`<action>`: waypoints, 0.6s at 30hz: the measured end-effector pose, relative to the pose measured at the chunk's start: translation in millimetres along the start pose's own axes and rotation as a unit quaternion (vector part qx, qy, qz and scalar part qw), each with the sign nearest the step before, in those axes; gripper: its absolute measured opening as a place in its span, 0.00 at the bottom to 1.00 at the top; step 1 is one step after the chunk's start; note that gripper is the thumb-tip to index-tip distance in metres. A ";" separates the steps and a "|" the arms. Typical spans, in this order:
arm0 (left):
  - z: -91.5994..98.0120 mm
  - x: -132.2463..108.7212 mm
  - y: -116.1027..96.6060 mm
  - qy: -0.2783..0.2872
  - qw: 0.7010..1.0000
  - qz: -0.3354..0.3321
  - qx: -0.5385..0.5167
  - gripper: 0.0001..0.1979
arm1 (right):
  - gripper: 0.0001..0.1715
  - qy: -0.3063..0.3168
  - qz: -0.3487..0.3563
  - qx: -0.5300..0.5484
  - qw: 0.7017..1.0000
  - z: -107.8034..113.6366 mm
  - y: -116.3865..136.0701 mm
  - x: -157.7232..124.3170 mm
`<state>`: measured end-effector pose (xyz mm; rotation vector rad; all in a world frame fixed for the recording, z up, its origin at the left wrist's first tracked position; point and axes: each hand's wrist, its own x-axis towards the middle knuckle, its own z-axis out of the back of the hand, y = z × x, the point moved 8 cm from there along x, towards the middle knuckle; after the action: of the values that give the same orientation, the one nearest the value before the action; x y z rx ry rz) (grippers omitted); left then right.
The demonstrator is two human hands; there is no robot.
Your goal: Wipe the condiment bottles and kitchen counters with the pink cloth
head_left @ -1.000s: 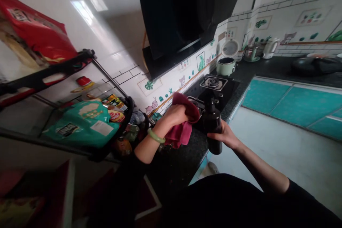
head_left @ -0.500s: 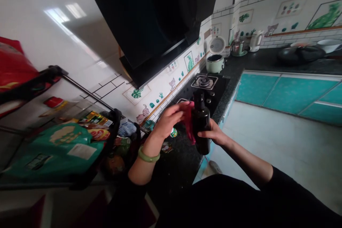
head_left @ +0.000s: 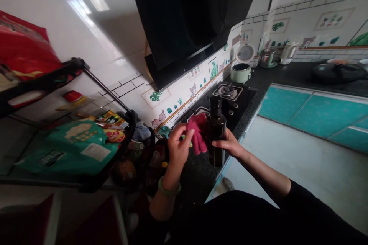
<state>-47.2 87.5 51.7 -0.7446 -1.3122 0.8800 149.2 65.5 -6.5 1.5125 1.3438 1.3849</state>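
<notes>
- Lately, the cloth (head_left: 199, 134) has come close to the bottle (head_left: 216, 132): one second ago it was bunched in the left hand (head_left: 178, 146), apart from the bottle, whereas now it sits crumpled at the bottle's side.
- Half a second ago much of it was hidden behind the bottle; more of its red folds show now.
- Judging by this closeness, the two things are being handled together, the bottle held steady and the cloth shifted about it.
- Left hand: thumb and fingers are loosely curled, slightly apart, at the cloth's near edge; whether they pinch it, I cannot tell.
- Right hand (head_left: 230, 144): closed around the bottle's body, thumb across the front, other fingers mostly hidden behind.
- The bottle stands nearly upright in that grasp, near the edge of the counter (head_left: 195, 178), with the stove (head_left: 244, 101) beyond it.
</notes>
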 end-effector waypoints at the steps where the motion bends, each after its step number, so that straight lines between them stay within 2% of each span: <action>1: 14.3 6.5 -6.5 -0.042 0.999 0.001 -0.008 0.10 | 0.35 0.001 0.000 -0.011 1.000 -0.8 -1.9 0.7; 4: 47.0 20.5 -25.7 -0.125 0.989 0.029 -0.070 0.12 | 0.35 0.003 0.006 -0.058 0.998 -2.5 -6.9 1.2; 6: 49.6 22.3 -36.8 -0.112 0.987 0.044 -0.104 0.12 | 0.35 -0.005 0.020 -0.096 0.995 -2.8 -8.1 0.6; 7: 43.3 20.8 -42.0 -0.078 0.991 0.041 -0.105 0.12 | 0.36 -0.010 0.029 -0.113 0.993 -3.2 -8.1 0.2; 9: 22.9 13.2 -52.6 0.000 0.998 -0.006 -0.063 0.12 | 0.39 -0.017 0.049 -0.137 0.989 -4.6 -7.1 -0.9; 11: 3.9 2.8 -60.9 0.026 0.995 -0.091 0.014 0.13 | 0.37 -0.011 0.064 -0.152 0.986 -8.6 -6.6 -2.1; 13: -7.6 -4.7 -64.0 -0.013 0.985 -0.158 0.065 0.21 | 0.29 0.001 0.071 -0.168 0.983 -14.2 -7.1 -3.1; 14: -11.8 -5.9 -62.3 -0.036 0.983 -0.165 0.069 0.25 | 0.26 0.002 0.073 -0.178 0.981 -17.0 -7.2 -3.6; 16: -18.4 -3.1 -55.5 -0.065 0.987 -0.139 0.046 0.26 | 0.25 -0.014 0.084 -0.202 0.976 -21.0 -5.2 -4.6; 18: -19.6 2.4 -50.0 -0.092 0.991 -0.100 0.011 0.20 | 0.29 -0.031 0.090 -0.221 0.971 -25.3 -2.0 -5.3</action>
<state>-21.7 65.7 93.6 -0.5136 -1.5101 0.8143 124.8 56.9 -4.6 1.3809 0.8018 1.6069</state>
